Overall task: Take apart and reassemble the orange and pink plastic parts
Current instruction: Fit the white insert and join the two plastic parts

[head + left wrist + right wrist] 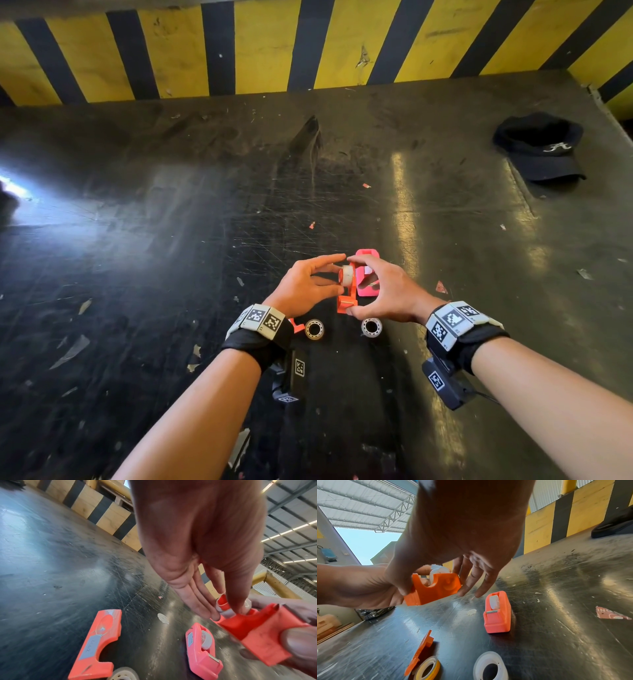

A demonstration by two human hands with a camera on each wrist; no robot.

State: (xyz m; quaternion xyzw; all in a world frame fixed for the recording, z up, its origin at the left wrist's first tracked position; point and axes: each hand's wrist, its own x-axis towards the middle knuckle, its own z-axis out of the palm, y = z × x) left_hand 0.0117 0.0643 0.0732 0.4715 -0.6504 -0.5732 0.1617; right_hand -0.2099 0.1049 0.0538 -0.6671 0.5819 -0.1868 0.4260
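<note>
Tabletop (171, 274); right hand (387, 291) around orange shell (346, 303), left hand (301, 287) on roll (346, 275).

Head view: orange side plate (298, 326) mostly behind left wristband (257, 320); pink dispenser (368, 255) half covered by right hand (387, 294). Left wrist view: left hand (197, 534) thumb covers much of small roll (227, 613) in orange body (254, 632); label writing (90, 649) unreadable; tape roll (123, 674) cut by bottom edge. Right wrist view: white roll (488, 658) and cap (614, 523) cut by edges.

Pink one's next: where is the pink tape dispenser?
In the head view the pink tape dispenser lies on the black table just beyond the right hand, right of the orange shell it holds.
</note>
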